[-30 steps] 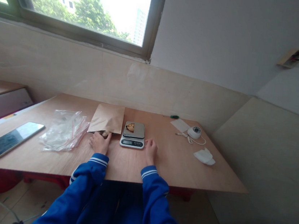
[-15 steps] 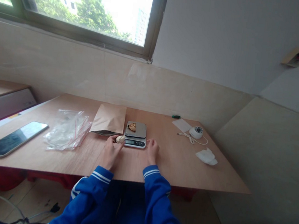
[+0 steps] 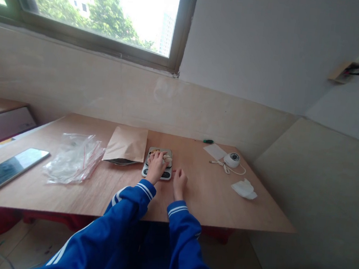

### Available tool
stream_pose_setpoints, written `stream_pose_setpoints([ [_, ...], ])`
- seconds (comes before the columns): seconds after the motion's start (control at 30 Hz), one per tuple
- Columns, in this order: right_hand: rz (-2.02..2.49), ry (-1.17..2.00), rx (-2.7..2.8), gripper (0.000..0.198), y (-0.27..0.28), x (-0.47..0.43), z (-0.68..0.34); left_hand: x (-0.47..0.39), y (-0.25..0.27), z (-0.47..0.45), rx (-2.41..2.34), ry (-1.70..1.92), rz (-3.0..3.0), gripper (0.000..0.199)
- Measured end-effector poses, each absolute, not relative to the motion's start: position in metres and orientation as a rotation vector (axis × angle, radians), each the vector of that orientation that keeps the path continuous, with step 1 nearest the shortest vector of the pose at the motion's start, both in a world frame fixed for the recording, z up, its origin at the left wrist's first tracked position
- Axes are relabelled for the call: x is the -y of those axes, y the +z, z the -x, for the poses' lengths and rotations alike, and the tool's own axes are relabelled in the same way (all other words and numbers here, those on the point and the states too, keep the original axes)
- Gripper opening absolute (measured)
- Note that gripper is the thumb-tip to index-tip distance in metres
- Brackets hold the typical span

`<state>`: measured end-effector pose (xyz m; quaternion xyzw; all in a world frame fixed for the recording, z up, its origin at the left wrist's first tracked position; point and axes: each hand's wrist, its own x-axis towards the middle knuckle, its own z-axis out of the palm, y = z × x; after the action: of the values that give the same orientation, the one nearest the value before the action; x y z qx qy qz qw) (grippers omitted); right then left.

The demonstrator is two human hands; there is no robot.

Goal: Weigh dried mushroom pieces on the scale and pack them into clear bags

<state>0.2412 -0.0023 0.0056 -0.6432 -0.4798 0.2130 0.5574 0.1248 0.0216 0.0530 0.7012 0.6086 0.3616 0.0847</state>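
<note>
A small digital kitchen scale [image 3: 167,174] lies on the table in front of me, its pan partly covered by my left hand [image 3: 157,166]. That hand reaches over the pan with its fingers on a pale, cream-coloured piece [image 3: 167,158], which looks like dried food. A brownish-yellow dried piece [image 3: 154,151] shows on the pan just beyond the fingers. To the right of the scale, my right hand [image 3: 179,182] rests on the table with its fingers curled and nothing visible in them.
Left of the scale lies a brown paper pouch [image 3: 126,145], its mouth towards me. Clear zip bags [image 3: 75,158] and a phone [image 3: 5,170] lie farther left. On the right are a white dome camera [image 3: 232,159] with its cable, a crumpled tissue [image 3: 245,189] and a green-handled tool [image 3: 208,141].
My left hand has moved right and forward from the scale's left side to above its pan, carrying the pale piece. My right hand stays beside the scale. The view has shifted slightly.
</note>
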Motion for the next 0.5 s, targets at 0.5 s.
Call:
stream_pose_setpoints([
  [0.5, 1.521, 0.536, 1.098, 0.038, 0.008, 0.004, -0.239, 0.016, 0.028, -0.038, -2.295, 1.242, -1.360, 0.032],
])
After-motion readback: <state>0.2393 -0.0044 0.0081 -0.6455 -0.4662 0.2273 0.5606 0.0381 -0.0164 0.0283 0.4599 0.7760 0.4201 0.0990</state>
